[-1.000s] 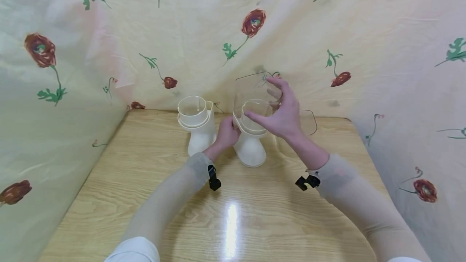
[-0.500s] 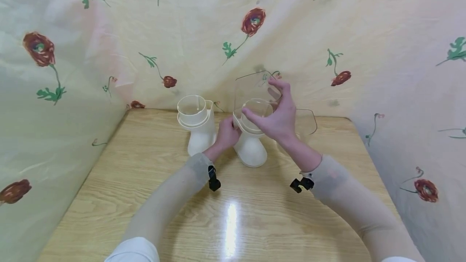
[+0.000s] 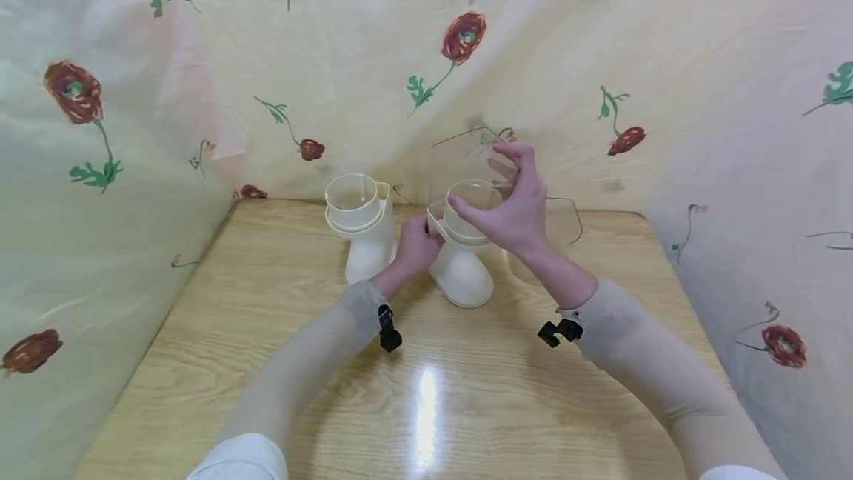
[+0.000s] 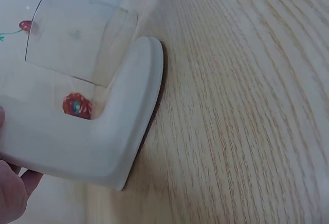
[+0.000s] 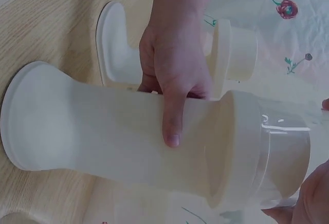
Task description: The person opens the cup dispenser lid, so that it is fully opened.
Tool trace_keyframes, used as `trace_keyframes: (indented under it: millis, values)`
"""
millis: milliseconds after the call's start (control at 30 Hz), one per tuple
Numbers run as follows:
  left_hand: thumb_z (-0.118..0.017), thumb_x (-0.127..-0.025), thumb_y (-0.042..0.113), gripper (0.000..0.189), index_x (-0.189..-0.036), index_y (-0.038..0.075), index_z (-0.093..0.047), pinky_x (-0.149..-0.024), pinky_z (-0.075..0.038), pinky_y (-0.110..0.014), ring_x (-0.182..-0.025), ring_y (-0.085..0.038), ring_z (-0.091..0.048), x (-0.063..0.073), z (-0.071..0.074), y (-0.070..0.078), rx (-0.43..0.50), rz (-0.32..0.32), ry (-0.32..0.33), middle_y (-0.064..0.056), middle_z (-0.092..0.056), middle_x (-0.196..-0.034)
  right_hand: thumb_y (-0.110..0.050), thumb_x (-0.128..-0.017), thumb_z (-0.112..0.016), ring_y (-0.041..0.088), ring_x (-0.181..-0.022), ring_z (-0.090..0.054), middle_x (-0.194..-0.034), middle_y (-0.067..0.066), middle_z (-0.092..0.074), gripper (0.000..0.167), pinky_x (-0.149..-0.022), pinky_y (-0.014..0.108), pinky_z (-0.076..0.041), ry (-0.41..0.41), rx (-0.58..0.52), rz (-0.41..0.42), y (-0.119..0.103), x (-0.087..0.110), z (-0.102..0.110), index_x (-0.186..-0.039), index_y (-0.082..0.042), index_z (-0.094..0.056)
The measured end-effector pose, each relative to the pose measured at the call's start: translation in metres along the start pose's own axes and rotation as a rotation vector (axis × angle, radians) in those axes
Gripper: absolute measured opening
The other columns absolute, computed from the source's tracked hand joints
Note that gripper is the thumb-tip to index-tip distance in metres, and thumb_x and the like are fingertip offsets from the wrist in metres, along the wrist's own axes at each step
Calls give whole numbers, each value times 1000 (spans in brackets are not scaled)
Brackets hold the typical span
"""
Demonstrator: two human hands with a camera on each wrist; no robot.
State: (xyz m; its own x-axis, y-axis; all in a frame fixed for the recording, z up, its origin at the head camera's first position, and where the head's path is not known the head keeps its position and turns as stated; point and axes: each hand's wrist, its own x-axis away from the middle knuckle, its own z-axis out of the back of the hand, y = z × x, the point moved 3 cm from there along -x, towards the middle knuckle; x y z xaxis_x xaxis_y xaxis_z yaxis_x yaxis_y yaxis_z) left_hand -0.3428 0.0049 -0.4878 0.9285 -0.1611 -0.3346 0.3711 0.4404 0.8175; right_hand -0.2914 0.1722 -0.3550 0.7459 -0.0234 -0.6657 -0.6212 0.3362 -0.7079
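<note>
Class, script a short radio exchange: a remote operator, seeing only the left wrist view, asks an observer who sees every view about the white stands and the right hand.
Operator: I see one white stand. Is there another?
Observer: Yes, in the head view a second white stand stands upright to its left.
Operator: Where is the right hand?
Observer: In the head view, the right hand curves round a clear container at the first stand's top.
</note>
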Motion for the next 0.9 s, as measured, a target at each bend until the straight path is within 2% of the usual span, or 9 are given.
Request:
trace_keyframes:
  millis: [133,233,300,433,567,667,767,900]
  values:
    - [-75,-90,2,11,-100,-4,-76,-62,-50,-23,-73,-21,-65,6,4,9,-39,-53,-40,-20,-78,-88,-2,-64,-96,34,-126,-68,-148,10,-57,89,-93,41,-65,-31,-65,27,-2,0,7,-139,0,-48]
    - [-75,-91,4,14,-104,-3,-76,-60,-50,-24,-73,-23,-66,16,10,18,-62,-81,-92,-20,-78,-90,6,-63,-93,37,-126,-68,-148,9,-57,88,-92,36,-65,-60,-135,45,-5,2,12,-138,2,-47]
    - [-75,-92,5,17,-107,-3,-75,-60,-52,-25,-73,-25,-67,24,14,24,-86,-110,-116,-21,-78,-92,9,-61,-92,37,-125,-68,-148,8,-58,89,-91,38,-65,-81,-177,54,-8,4,15,-138,4,-47]
    - [-74,-92,6,18,-107,-3,-73,-64,-54,-29,-75,-25,-67,37,22,32,-130,-181,-143,-18,-77,-90,7,-59,-92,30,-122,-70,-148,5,-61,92,-89,43,-66,-121,-188,82,-16,7,20,-139,5,-46]
    - [-73,-91,5,18,-108,-1,-72,-71,-59,-35,-80,-25,-69,50,30,39,-139,-264,-188,-15,-76,-91,5,-58,-92,28,-120,-72,-148,14,-62,92,-88,47,-66,-169,-213,138,-26,12,23,-137,9,-46]
    - [-73,-90,4,21,-109,-1,-70,-74,-61,-38,-83,-27,-71,60,36,42,-138,-319,-211,-15,-75,-93,2,-56,-91,26,-121,-73,-149,20,-61,92,-89,43,-66,-204,-235,174,-32,17,23,-136,12,-45]
    - [-72,-89,4,21,-110,0,-69,-75,-61,-39,-85,-26,-71,71,39,43,-138,-355,-211,-14,-74,-93,0,-55,-91,23,-122,-72,-149,21,-61,92,-91,38,-65,-227,-260,194,-37,23,23,-134,13,-45]
    - [-72,-90,5,22,-111,1,-69,-78,-61,-37,-87,-23,-70,85,41,43,-135,-374,-203,-12,-72,-94,-2,-53,-91,24,-122,-72,-148,21,-62,92,-90,40,-66,-248,-271,214,-45,32,22,-132,13,-47]
